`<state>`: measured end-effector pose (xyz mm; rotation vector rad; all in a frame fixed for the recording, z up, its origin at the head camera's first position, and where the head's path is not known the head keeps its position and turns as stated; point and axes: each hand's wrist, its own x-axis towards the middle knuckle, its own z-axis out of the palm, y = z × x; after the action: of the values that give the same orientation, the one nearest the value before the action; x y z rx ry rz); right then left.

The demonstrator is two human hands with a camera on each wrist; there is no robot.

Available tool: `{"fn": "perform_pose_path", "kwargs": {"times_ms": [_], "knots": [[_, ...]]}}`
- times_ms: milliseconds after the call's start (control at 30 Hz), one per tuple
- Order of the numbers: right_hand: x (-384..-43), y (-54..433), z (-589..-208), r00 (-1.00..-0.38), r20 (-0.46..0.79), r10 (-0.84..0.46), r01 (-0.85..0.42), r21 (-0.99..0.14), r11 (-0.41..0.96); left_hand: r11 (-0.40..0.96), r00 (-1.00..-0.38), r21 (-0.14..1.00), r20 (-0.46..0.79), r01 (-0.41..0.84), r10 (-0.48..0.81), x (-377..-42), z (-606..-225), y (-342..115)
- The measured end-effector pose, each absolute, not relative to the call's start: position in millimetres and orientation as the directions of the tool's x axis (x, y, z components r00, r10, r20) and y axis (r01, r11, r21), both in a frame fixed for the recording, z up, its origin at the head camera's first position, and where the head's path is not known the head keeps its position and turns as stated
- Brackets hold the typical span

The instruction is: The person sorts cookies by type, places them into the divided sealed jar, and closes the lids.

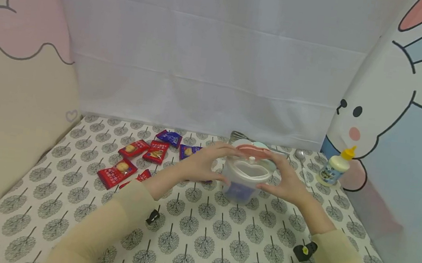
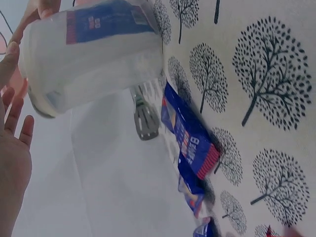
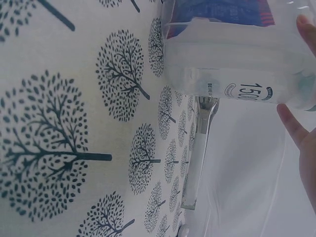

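A translucent plastic storage canister stands on the patterned cloth, with a blue snack packet visible inside. Its top carries a coral lid at the back and a white lid in front. My left hand holds the canister's upper left side, thumb at the front and fingers reaching over the coral lid. From the right, my right hand grips the same upper rim, thumb in front. In the right wrist view its index finger meets the canister wall beside printed lettering.
Several red snack packets and blue packets lie left of the canister. Behind it is a slotted metal utensil. To the right lie a spoon and a yellow-nozzled bottle, standing near the cloth-covered wall.
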<state>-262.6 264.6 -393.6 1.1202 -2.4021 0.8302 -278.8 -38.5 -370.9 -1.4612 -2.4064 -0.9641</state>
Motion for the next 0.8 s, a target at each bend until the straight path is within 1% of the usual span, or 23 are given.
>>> {"fn": "perform_pose_path", "kwargs": {"times_ms": [67, 133, 200, 367, 467, 600, 800], "knots": [[-262.6, 263.4, -394.6, -0.624, 0.537, -0.567, -0.778, -0.359, 0.516, 0.325, -0.522, 0.437, 0.475, 0.839, 0.709, -283.7, -372.9, -52.3], [-261.9, 262.8, -395.0, -0.630, 0.534, -0.564, -0.773, -0.363, 0.520, 0.356, -0.546, 0.434, 0.475, 0.827, 0.690, -290.7, -376.3, -66.0], [-261.3, 263.1, -395.3, -0.637, 0.532, -0.558, -0.767, -0.366, 0.527, 0.402, -0.589, 0.447, 0.447, 0.799, 0.673, -298.5, -381.2, -77.7], [-262.0, 262.4, -393.5, -0.623, 0.545, -0.561, -0.778, -0.358, 0.517, 0.528, -0.696, 0.477, 0.307, 0.703, 0.649, -316.1, -399.8, -96.4], [-262.4, 261.1, -392.7, -0.619, 0.545, -0.565, -0.782, -0.359, 0.510, 0.596, -0.739, 0.476, 0.196, 0.646, 0.644, -322.7, -414.2, -102.9], [-261.4, 260.9, -393.3, -0.638, 0.536, -0.553, -0.767, -0.375, 0.520, 0.661, -0.766, 0.441, 0.102, 0.607, 0.635, -327.6, -431.1, -108.3], [-258.4, 262.0, -392.7, -0.639, 0.543, -0.544, -0.765, -0.380, 0.520, 0.708, -0.789, 0.412, 0.046, 0.573, 0.612, -331.5, -445.7, -110.5]]}}
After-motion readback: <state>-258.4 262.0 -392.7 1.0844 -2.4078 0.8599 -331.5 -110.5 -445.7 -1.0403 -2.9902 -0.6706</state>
